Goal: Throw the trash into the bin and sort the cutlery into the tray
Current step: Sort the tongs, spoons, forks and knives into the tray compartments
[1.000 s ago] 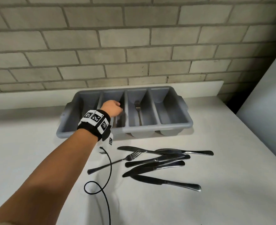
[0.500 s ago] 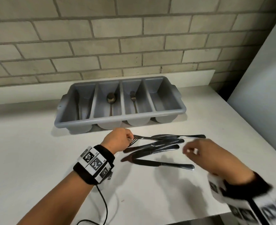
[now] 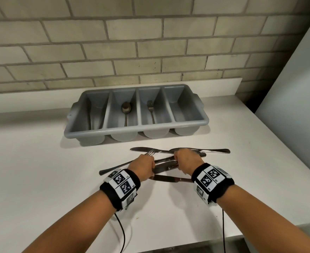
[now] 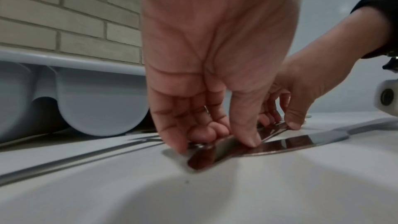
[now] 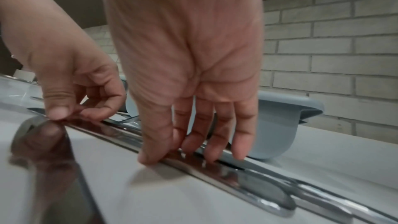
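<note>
Left hand: the left hand (image 3: 144, 166) is down on the pile of knives (image 3: 166, 166), thumb and fingers (image 4: 172, 122) bent around the blade end of one knife, pinching it against the surface (image 3: 41, 179).
Right hand: the right hand (image 3: 187, 162) is on the same pile, just right of the left one; thumb and fingers (image 5: 191, 140) close on a knife near its middle, the fingertips touching the metal.
Knives: several lie crossed in one heap in the near middle of the surface; the farthest knife (image 3: 212, 151) points its handle to the right, and the nearest knife (image 3: 168, 178) lies partly under the right wrist.
Loose fork: a fork (image 3: 125, 164) lies slanted under the left hand, tines far, handle to the near left.
Tray: the grey tray (image 3: 190, 125) with four compartments stands far from the pile, by the brick wall (image 3: 150, 42).
Tray content: a spoon (image 3: 126, 111) in the second compartment from the left, another fork (image 3: 150, 110) in the third.
Bin and trash: they do not show in any view.
</note>
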A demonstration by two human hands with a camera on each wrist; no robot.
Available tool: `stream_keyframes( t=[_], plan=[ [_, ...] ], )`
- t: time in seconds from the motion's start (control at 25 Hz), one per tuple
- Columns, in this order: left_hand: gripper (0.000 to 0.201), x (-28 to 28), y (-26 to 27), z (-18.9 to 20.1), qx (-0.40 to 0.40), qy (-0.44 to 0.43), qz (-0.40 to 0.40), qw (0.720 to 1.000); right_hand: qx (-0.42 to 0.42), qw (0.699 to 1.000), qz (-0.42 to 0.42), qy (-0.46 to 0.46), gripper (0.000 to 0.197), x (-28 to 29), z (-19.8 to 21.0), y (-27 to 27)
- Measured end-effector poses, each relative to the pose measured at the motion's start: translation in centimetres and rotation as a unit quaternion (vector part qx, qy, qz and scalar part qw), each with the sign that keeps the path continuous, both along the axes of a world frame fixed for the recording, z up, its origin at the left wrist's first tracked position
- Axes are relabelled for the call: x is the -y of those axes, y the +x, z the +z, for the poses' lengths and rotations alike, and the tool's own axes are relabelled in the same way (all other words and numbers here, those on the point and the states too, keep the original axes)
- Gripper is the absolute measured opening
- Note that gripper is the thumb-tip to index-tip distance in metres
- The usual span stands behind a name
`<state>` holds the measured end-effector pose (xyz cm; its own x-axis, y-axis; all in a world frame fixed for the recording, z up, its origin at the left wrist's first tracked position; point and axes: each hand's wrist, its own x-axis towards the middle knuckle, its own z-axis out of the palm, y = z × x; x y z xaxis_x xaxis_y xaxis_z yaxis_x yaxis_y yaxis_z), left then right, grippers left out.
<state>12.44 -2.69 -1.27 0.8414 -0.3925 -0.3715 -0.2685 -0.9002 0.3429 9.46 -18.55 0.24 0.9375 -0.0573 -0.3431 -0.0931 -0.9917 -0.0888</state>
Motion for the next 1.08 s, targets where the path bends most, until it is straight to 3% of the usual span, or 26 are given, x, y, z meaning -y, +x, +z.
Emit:
stream_keyframes(
  t=[0.28,0.56,0.76,0.88,1.0,1.08],
  plan=[
    [0.012,-0.3,0.3,-0.4,0.001,-0.017,0.001,1.000,0.006,0.998,0.040,-0.056,0.031,-0.1,-0.7,-0.2],
    [0.021,-1.2,0.9,-0.4,-0.020,-0.070,0.018,0.997,-0.014,0.990,0.061,-0.124,0.036,-1.0,-1.2,-0.4],
    [0.017,-1.8,1.5,-0.5,-0.014,-0.107,0.031,0.994,0.009,0.992,0.065,-0.109,0.034,-1.0,-0.6,-0.5],
    [0.008,-2.4,1.5,0.6,0.016,-0.237,0.109,0.965,0.054,0.997,0.027,-0.057,0.036,-0.6,0.8,-0.9],
    [0.021,-2.5,1.2,1.9,0.085,-0.340,0.222,0.910,0.100,0.995,-0.021,0.003,0.036,0.7,2.2,-0.9],
    [0.025,-1.7,1.0,1.1,0.055,-0.299,0.212,0.929,0.124,0.991,-0.052,0.025,0.032,1.9,2.8,-0.9]
  ],
)
